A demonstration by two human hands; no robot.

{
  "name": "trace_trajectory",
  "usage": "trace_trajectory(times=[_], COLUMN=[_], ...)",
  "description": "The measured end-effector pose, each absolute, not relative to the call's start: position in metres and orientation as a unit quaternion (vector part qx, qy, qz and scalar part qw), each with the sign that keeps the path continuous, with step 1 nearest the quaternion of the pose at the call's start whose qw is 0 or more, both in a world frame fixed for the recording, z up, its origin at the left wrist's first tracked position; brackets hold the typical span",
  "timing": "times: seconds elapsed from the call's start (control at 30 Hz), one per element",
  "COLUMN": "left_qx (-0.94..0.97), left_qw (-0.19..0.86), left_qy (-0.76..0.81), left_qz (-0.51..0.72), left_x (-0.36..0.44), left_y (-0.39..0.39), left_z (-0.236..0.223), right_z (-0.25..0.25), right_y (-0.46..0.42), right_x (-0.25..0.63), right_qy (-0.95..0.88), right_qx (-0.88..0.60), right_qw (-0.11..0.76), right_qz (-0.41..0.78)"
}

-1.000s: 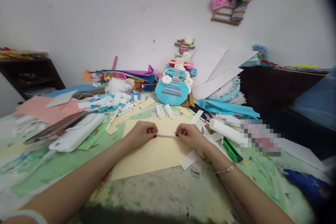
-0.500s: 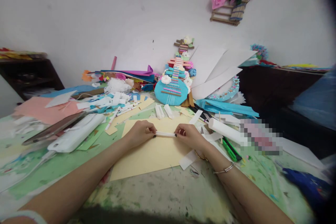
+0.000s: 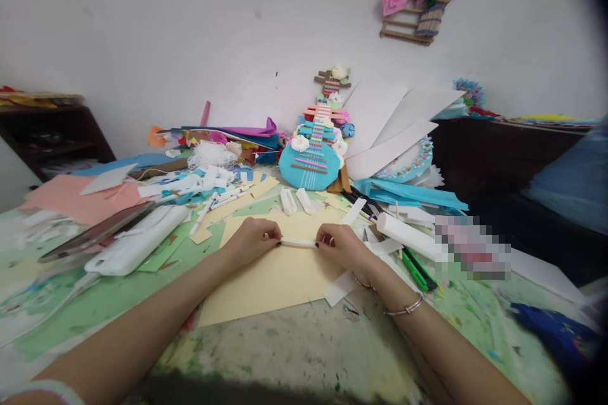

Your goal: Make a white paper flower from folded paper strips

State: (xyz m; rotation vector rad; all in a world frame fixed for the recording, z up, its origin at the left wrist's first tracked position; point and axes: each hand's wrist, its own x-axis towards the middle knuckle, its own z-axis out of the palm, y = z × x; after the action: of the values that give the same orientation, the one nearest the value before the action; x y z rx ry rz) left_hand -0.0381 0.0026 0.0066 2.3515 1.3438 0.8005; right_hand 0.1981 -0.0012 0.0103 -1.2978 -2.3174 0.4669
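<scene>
A narrow white strip (image 3: 299,242), apparently folded or rolled paper, stretches level between my two hands. My left hand (image 3: 254,239) pinches its left end between thumb and fingers. At the other end, my right hand (image 3: 339,243) pinches it the same way. Beneath them lies a cream sheet of paper (image 3: 256,291). Just beyond the hands are small folded white paper pieces (image 3: 288,201). A blue paper lute (image 3: 310,166) with strings and paper flowers leans upright against the wall behind.
On the left are a white power bank (image 3: 137,242) with a cable, marker pens (image 3: 204,214) and salmon paper (image 3: 80,196). To the right lie a green cutter knife (image 3: 418,269), a white paper roll (image 3: 408,235) and a blue cloth (image 3: 551,332). Paper scraps surround the sheet.
The white strip looks slightly turned between my fingers, its upper surface now plainer. Both hands stay in nearly the same place.
</scene>
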Motion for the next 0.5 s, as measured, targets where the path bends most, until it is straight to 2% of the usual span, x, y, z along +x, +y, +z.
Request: trace_trajectory(times=[0.5], left_qx=[0.809], left_qw=[0.167], left_qy=[0.478], left_qz=[0.298], left_x=[-0.0407], left_y=[0.0059], left_z=[0.0021], right_z=[0.0094], right_y=[-0.0008], right_x=[0.2000], right_qy=[-0.837], right_qx=[-0.460], right_qw=[0.247], right_qz=[0.167])
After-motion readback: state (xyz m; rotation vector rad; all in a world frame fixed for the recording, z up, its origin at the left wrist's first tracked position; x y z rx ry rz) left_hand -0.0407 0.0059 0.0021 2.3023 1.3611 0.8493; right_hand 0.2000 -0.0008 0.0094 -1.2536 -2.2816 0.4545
